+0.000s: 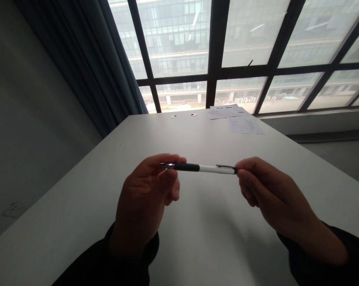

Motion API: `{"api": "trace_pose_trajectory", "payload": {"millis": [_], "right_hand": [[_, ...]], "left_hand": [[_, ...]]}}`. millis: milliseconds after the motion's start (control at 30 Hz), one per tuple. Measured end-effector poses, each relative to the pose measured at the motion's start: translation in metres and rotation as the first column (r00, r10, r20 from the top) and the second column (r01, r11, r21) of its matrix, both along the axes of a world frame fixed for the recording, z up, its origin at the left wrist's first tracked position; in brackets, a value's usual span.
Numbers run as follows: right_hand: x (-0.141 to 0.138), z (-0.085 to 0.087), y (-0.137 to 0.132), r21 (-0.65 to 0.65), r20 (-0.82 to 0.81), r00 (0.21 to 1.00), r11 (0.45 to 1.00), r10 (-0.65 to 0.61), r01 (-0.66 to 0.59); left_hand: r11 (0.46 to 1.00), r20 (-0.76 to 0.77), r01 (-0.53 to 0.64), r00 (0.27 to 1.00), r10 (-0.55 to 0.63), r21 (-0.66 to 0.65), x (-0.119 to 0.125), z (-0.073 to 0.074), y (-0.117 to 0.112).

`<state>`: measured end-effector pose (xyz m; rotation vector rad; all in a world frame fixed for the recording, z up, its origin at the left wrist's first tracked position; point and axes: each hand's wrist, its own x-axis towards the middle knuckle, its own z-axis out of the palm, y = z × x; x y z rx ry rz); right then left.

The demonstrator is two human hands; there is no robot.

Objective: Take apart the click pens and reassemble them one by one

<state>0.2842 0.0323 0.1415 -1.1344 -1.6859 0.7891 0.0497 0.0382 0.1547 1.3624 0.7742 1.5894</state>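
Black-and-white pen (203, 168) — steadied level above the worktop (215, 234) by a two-ended pinch, tip end in left hand (146, 190), clip end in right hand (274, 194) — hands apart, its middle uncovered.

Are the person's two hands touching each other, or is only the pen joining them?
Apart. The head view shows a plain gap between the left hand and the right hand, with the black-and-white pen bridging it, pinched at one end by each hand.
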Motion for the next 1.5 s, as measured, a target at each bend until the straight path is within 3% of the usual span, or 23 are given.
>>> {"api": "trace_pose_trajectory", "payload": {"millis": [133,200,267,400,533,600,700,1000,1167,1333,1500], "right_hand": [[-0.014,-0.007,-0.004,-0.089,0.131,0.966,0.973,0.223,-0.213],[-0.021,-0.010,-0.006,-0.132,0.249,0.896,0.930,0.366,-0.343],[-0.024,-0.011,-0.007,-0.156,0.334,0.846,0.910,0.415,-0.385],[-0.015,-0.007,-0.007,-0.042,0.222,0.924,0.950,0.311,-0.310],[-0.008,-0.001,-0.007,0.037,0.163,0.966,0.977,0.203,-0.211],[-0.009,0.000,-0.008,0.045,0.189,0.963,0.978,0.191,-0.203],[-0.013,-0.002,-0.009,0.035,0.174,0.966,0.979,0.193,-0.202],[-0.016,-0.002,-0.012,0.016,0.088,0.977,0.981,0.194,-0.196],[-0.017,-0.003,-0.012,-0.027,0.068,0.983,0.985,0.170,-0.168],[-0.018,-0.001,-0.013,-0.093,0.151,0.955,0.965,0.256,-0.245],[-0.018,-0.001,-0.015,0.034,0.276,0.944,0.980,0.180,-0.197]], "left_hand": [[0.999,-0.102,-0.031,0.994,0.035,0.041,0.004,-0.004,-0.006],[0.997,-0.214,-0.026,0.976,0.042,0.079,0.008,-0.005,-0.011],[0.988,-0.379,-0.011,0.923,0.070,0.155,0.011,-0.006,-0.014],[0.890,-0.645,0.066,0.714,0.273,0.450,0.015,-0.009,-0.013],[0.784,-0.703,0.111,0.530,0.474,0.611,0.014,-0.012,-0.010],[0.744,-0.695,0.125,0.487,0.530,0.656,0.013,-0.012,-0.009],[0.719,-0.684,0.138,0.472,0.557,0.681,0.013,-0.010,-0.011],[0.715,-0.734,0.233,0.406,0.544,0.659,0.009,-0.013,-0.012],[0.717,-0.736,0.220,0.375,0.565,0.662,0.007,-0.013,-0.012],[0.746,-0.772,0.256,0.385,0.505,0.615,0.006,-0.010,-0.015],[0.756,-0.781,0.256,0.386,0.491,0.602,0.007,-0.010,-0.017]]}}
